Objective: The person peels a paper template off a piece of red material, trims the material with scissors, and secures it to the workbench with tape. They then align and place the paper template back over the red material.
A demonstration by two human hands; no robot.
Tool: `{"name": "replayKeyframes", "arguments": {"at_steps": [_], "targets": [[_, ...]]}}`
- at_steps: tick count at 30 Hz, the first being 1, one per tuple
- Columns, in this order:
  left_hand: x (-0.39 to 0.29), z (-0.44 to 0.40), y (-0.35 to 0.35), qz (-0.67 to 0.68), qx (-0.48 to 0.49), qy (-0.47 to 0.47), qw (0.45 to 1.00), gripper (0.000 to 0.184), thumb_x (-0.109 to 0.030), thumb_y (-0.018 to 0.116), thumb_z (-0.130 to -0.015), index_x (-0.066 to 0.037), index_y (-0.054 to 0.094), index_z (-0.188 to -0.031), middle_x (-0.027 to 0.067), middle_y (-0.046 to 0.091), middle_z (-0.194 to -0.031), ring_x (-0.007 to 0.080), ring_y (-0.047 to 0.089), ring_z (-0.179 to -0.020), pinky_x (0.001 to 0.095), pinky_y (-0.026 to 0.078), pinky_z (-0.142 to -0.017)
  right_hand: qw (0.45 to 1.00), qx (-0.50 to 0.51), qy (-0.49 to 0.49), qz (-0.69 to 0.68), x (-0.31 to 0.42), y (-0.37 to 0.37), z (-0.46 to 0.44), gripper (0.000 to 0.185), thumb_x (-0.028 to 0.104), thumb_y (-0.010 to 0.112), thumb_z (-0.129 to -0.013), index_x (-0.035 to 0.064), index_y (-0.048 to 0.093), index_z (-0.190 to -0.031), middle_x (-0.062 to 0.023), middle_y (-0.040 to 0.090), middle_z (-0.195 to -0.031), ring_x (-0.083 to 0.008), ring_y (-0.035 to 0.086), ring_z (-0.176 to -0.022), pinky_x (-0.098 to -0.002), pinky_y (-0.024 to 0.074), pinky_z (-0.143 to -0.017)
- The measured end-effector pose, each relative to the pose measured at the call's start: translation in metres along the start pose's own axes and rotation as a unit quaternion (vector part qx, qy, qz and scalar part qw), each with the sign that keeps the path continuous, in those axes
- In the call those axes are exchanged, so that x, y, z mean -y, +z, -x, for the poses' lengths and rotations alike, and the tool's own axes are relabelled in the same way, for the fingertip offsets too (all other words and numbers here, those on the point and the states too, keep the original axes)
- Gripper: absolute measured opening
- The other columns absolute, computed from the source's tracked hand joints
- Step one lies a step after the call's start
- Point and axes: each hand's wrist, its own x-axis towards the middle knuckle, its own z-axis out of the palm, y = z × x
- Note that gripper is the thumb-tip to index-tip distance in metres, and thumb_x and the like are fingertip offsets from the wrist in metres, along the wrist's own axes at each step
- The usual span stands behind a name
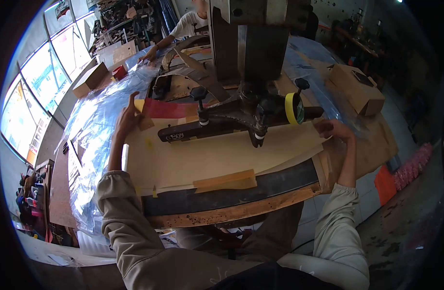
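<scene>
A large cream sheet (183, 159) lies under a dark metal clamp bar (222, 126) with black knobs. My left hand (127, 116) is at the sheet's far left corner, fingers closed on its edge, beside a red strip (168, 109) with a yellow end. At the right corner my right hand (337, 130) has its fingers curled, pinching the sheet's raised edge. A strip of tan tape (225, 181) lies across the sheet's near edge. Below it shows a dark pad (280, 186) on a wooden-edged board (241, 211). A yellow tape roll (290, 108) hangs by the right knob.
A steel column (263, 53) rises behind the bar. Clear plastic film (94, 140) covers the table on the left. Cardboard boxes (362, 92) stand right and left, with a small red object (119, 72) near the left one. Across the table, another person's hand (148, 55) rests on the film.
</scene>
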Motion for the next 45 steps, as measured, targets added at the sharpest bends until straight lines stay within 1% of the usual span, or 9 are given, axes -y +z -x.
{"name": "replayKeyframes", "arguments": {"at_steps": [8, 18, 25, 30, 34, 37, 39, 42, 45], "targets": [[0.059, 0.02, -0.066, -0.058, 0.026, 0.005, 0.998, 0.093, -0.001, 0.068, -0.07, -0.023, 0.015, -0.143, 0.0249, 0.063, -0.09, 0.04, 0.061, -0.09, 0.0479, 0.045, -0.079, 0.96, 0.025, -0.096, 0.262, 0.013, 0.027, 0.003, 0.056, 0.019, 0.073, -0.071, 0.009, 0.056, -0.124, -0.0132, 0.062, -0.105, -0.022, 0.058, -0.096, -0.0348, 0.0435, -0.086], [0.125, 0.076, -0.135, -0.099, 0.013, 0.007, 0.995, 0.099, 0.003, 0.07, -0.067, -0.024, 0.014, -0.144, 0.0125, 0.061, -0.077, 0.0298, 0.062, -0.084, 0.0424, 0.044, -0.082, 0.9, -0.219, -0.253, 0.28, 0.094, 0.123, 0.026, 0.029, 0.006, 0.068, -0.07, 0.004, 0.06, -0.098, -0.0114, 0.055, -0.104, -0.0307, 0.053, -0.101, -0.0379, 0.0436, -0.085], [0.198, 0.092, -0.182, -0.061, -0.036, 0.044, 0.996, 0.096, 0.006, 0.07, -0.067, -0.023, 0.02, -0.144, 0.0128, 0.049, -0.131, 0.0186, 0.061, -0.073, 0.0329, 0.048, -0.075, 0.793, -0.248, -0.356, 0.427, 0.142, 0.194, 0.033, 0.047, 0.009, 0.074, -0.066, 0.0089, 0.05, -0.107, -0.0118, 0.048, -0.111, -0.028, 0.053, -0.1, -0.0419, 0.0412, -0.087], [0.235, 0.114, -0.226, -0.091, -0.03, -0.071, 0.993, 0.1, 0.005, 0.071, -0.068, -0.028, 0.015, -0.145, 0.0082, 0.064, -0.082, 0.0177, 0.059, -0.063, 0.0312, 0.048, -0.061, 0.771, -0.276, -0.407, 0.406, 0.146, 0.22, 0.046, 0.057, 0.01, 0.075, -0.066, 0.0079, 0.045, -0.115, -0.0119, 0.047, -0.119, -0.027, 0.052, -0.105, -0.0404, 0.0409, -0.087], [0.244, 0.127, -0.243, -0.226, -0.044, -0.212, 0.95, 0.102, -0.007, 0.073, -0.072, -0.031, 0.006, -0.145, 0.0149, 0.063, -0.101, 0.0279, 0.063, -0.088, 0.0461, 0.049, -0.073, 0.872, -0.152, -0.376, 0.274, 0.159, 0.24, 0.042, 0.072, 0.009, 0.074, -0.068, 0.0074, 0.035, -0.129, -0.0145, 0.045, -0.127, -0.0308, 0.05, -0.111, -0.0403, 0.0427, -0.09], [0.245, 0.131, -0.222, -0.552, -0.015, -0.27, 0.789, 0.099, -0.02, 0.072, -0.076, -0.032, 0.002, -0.144, 0.023, 0.043, -0.131, 0.0399, 0.044, -0.12, 0.0688, 0.034, -0.088, 0.945, -0.058, -0.298, 0.122, 0.168, 0.259, 0.036, 0.076, 0.007, 0.072, -0.072, 0.0064, 0.028, -0.135, -0.0178, 0.041, -0.131, -0.0318, 0.051, -0.112, -0.0398, 0.0461, -0.089], [0.245, 0.116, -0.205, -0.371, -0.067, -0.219, 0.9, 0.087, -0.033, 0.068, -0.08, -0.029, 0.01, -0.144, 0.027, 0.024, -0.142, 0.0465, 0.026, -0.13, 0.0793, 0.018, -0.089, 0.972, 0.008, -0.235, 0.029, 0.175, 0.268, 0.033, 0.075, 0.006, 0.069, -0.076, 0.0059, 0.024, -0.137, -0.0201, 0.038, -0.134, -0.0312, 0.053, -0.111, -0.039, 0.0489, -0.087], [0.108, 0.107, -0.14, -0.257, -0.09, -0.004, 0.962, 0.066, -0.037, 0.067, -0.081, -0.002, 0.04, -0.129, 0.0274, 0.044, -0.128, 0.037, 0.042, -0.121, 0.0447, 0.037, -0.099, 0.981, 0.042, -0.176, -0.068, 0.173, 0.288, 0.021, 0.07, 0.006, 0.066, -0.08, 0.0051, 0.023, -0.137, -0.023, 0.036, -0.136, -0.0261, 0.056, -0.106, -0.0364, 0.0514, -0.084], [-0.025, 0.137, -0.058, -0.128, 0.05, 0.174, 0.975, 0.076, -0.045, 0.067, -0.078, 0.006, 0.04, -0.128, 0.0237, 0.041, -0.132, 0.0376, 0.039, -0.125, 0.0418, 0.033, -0.104, 0.941, 0.104, -0.049, -0.319, 0.187, 0.298, 0.012, 0.067, 0.008, 0.061, -0.084, 0.0024, 0.021, -0.138, -0.023, 0.037, -0.135, -0.0236, 0.052, -0.113, -0.0341, 0.0488, -0.088]]}}
